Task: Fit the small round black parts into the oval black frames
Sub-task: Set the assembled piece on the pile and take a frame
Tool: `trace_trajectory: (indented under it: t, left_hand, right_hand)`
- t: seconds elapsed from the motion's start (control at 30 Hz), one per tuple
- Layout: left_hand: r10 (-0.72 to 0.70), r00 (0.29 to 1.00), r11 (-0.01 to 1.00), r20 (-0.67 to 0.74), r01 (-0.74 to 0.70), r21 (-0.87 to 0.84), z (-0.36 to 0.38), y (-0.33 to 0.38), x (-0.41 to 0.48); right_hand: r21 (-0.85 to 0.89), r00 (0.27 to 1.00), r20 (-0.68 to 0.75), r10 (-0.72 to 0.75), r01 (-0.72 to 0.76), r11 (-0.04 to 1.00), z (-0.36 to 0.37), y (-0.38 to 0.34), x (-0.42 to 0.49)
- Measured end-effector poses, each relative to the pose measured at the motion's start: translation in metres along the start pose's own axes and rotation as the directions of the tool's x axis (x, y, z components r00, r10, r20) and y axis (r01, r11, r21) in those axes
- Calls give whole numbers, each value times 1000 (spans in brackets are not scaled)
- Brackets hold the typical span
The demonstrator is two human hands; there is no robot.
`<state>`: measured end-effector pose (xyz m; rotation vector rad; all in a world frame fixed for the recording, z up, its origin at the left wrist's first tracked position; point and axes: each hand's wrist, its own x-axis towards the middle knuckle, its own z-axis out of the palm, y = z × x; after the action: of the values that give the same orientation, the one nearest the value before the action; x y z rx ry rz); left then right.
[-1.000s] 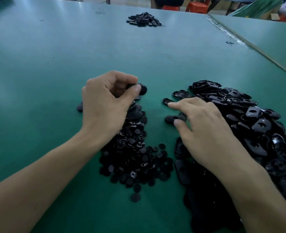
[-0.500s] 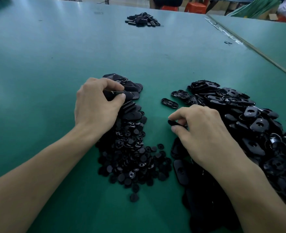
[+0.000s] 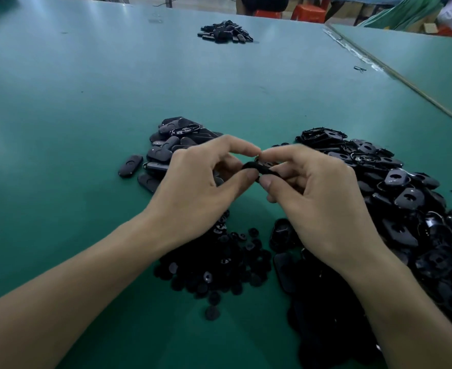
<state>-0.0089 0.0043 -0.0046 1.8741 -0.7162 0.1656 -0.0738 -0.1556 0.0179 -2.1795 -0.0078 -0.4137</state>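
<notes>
- Oval frame (image 3: 258, 169): one black piece held in the air between both hands, above the gap between the heaps. Fingers cover it, so it cannot be told whether a round part already sits inside.
- Left hand (image 3: 200, 193): thumb and forefinger curled, pinching the frame's near end.
- Right hand (image 3: 318, 201): thumb and forefinger pinching the other end.
- Risk, seating: a part pressed in tilted would likely jam or pop out, since the fit is hidden from view.
- Round parts (image 3: 219, 259): loose heap on the table under the left wrist. A dropped part would be lost among identical ones.
- Loose frames (image 3: 405, 203): large heap beside the right forearm, which could sweep some aside.
- Closed ovals (image 3: 171, 145): pile just beyond the left hand, probably finished. An unfinished frame set here would pass unnoticed.
- Table (image 3: 86, 102): smooth green top. Small parts may slide.
</notes>
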Motion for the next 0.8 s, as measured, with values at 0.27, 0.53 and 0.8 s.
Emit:
trace_trajectory:
  t: [0.27,0.53,0.8]
  left_hand:
    - [-67,996,970,-56,52,-238,-2,2,5]
    - [-95,994,933,-51,71,-354,-4,5,6]
    - [-76,997,938,-32,61,-340,-2,5,5]
  right_hand:
    - [201,994,-59,97,-83,976,-4,1,2]
    - [401,994,-31,104,-83,912,-5,-3,3]
    - [381,996,70,60,-83,921,0,-1,0]
